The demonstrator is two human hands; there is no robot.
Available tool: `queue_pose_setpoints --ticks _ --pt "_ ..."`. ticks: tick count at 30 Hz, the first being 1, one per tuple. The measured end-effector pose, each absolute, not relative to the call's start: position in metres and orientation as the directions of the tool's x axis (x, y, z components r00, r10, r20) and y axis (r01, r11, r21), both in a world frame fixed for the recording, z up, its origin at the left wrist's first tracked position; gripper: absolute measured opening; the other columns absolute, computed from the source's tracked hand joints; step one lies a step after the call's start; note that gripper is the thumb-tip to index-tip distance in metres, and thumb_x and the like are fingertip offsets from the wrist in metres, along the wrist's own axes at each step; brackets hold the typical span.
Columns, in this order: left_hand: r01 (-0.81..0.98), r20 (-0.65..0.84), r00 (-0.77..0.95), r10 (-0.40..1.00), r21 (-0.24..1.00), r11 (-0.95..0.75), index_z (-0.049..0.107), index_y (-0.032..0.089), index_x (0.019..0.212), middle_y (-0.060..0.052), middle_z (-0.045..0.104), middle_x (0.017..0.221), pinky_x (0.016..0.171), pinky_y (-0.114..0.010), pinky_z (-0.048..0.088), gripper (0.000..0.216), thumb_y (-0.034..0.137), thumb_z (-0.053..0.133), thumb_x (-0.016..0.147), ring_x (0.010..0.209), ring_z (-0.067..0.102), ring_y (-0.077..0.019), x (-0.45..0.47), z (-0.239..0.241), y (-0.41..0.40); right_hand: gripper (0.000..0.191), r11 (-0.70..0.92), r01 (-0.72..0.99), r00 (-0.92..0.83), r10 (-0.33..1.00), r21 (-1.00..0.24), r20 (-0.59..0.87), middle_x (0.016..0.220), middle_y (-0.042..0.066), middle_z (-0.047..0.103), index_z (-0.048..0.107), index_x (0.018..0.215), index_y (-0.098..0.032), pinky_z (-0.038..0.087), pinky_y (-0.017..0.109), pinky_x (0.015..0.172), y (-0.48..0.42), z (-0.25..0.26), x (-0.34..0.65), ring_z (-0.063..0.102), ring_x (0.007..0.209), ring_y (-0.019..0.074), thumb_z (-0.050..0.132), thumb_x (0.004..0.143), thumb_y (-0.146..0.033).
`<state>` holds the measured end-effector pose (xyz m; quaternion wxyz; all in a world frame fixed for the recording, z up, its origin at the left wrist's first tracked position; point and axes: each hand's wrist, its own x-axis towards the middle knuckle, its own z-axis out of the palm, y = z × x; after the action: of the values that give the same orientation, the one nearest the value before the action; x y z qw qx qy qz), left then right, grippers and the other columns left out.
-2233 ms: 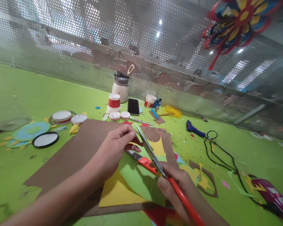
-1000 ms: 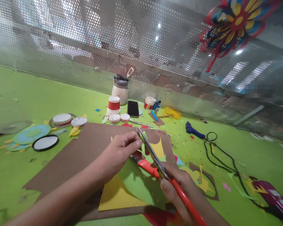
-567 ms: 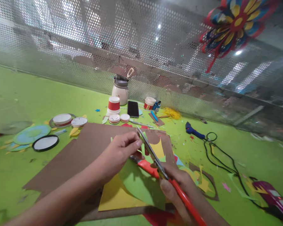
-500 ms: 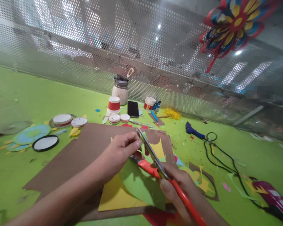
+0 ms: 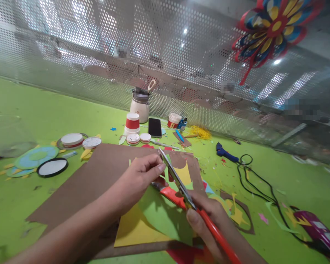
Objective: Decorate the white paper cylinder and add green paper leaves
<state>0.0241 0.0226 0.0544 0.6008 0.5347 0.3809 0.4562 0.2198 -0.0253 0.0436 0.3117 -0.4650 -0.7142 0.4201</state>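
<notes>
My right hand [image 5: 206, 216] is wrapped round the red handles of a pair of scissors [image 5: 178, 179], whose metal blades point up and away to the left. Close beside the blades, my left hand [image 5: 143, 170] is closed in a pinch; what its fingertips hold is hidden. A green sliver of paper [image 5: 166, 171] shows between those fingertips and the blades. Beneath the hands lies a red-handled tool [image 5: 172, 196] with a toothed edge, partly covered. Green paper [image 5: 167, 220] and yellow paper [image 5: 134, 231] rest on brown cardboard [image 5: 79, 187].
At the back stand a white jar [image 5: 139, 108], a red-and-white tub [image 5: 132, 123] and a phone [image 5: 154, 127]. A blue glue gun [image 5: 227, 153] lies right, its black cord running forward. Paper discs [image 5: 37, 157] and a black-rimmed disc [image 5: 52, 167] sit left. A paper flower [image 5: 276, 29] hangs upper right.
Both hands and the scissors hold almost the same position. The view has shifted very slightly.
</notes>
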Motion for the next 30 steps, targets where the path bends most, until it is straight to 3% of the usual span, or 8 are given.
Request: queue_pose_setpoints --ticks 5,11,18,25,30 --pt "-0.143 0.033 0.289 0.957 0.990 0.009 0.053 0.016 0.069 -0.003 0.064 0.073 0.070 -0.034 0.050 0.025 0.036 0.061 0.081 0.069 0.061 -0.0172 0.025 0.056 0.021 0.055 0.167 0.391 -0.351 0.936 -0.905 0.021 0.056 -0.005 0.033 0.064 0.110 -0.016 0.020 0.025 0.046 -0.027 0.045 0.218 0.026 0.048 0.0085 0.048 0.084 -0.062" --pt "-0.175 0.000 0.287 0.958 0.983 0.052 0.054 0.016 0.071 -0.003 0.064 0.074 0.070 -0.033 0.050 0.024 0.037 0.063 0.080 0.069 0.061 -0.0165 0.025 0.053 0.021 0.050 0.145 0.424 -0.296 0.955 -0.894 0.014 0.055 -0.005 0.037 0.065 0.103 -0.015 0.023 0.024 0.045 -0.023 0.045 0.219 0.032 0.047 0.0085 0.049 0.085 -0.059" --pt "-0.079 -0.057 0.225 0.973 0.994 0.076 0.060 0.015 0.069 -0.001 0.063 0.068 0.072 -0.031 0.046 0.028 0.041 0.066 0.077 0.068 0.059 -0.0158 0.026 0.052 0.024 0.032 0.204 0.498 -0.218 0.970 -0.843 0.106 0.067 0.001 0.054 0.064 0.098 -0.016 0.040 0.025 0.056 -0.003 0.038 0.228 0.048 0.060 0.0145 0.061 0.081 -0.043" --pt "0.011 -0.089 0.242 0.966 0.996 0.089 0.068 0.015 0.067 -0.002 0.065 0.070 0.072 -0.029 0.042 0.025 0.038 0.068 0.075 0.072 0.056 -0.0160 0.030 0.048 0.022 0.040 0.069 0.233 -0.215 0.977 -0.970 0.018 0.081 0.001 0.059 0.055 0.112 -0.019 0.050 0.025 0.066 -0.004 0.038 0.218 0.057 0.072 0.0140 0.068 0.077 -0.033" --pt "-0.061 -0.142 0.311 0.940 0.984 0.169 0.068 0.014 0.064 -0.003 0.067 0.070 0.072 -0.029 0.041 0.024 0.035 0.068 0.076 0.072 0.057 -0.0163 0.035 0.047 0.017 0.044 0.014 0.010 -0.155 0.988 -1.000 0.012 0.084 -0.001 0.059 0.053 0.111 -0.022 0.050 0.023 0.062 -0.006 0.042 0.211 0.058 0.068 0.0109 0.072 0.073 -0.028"
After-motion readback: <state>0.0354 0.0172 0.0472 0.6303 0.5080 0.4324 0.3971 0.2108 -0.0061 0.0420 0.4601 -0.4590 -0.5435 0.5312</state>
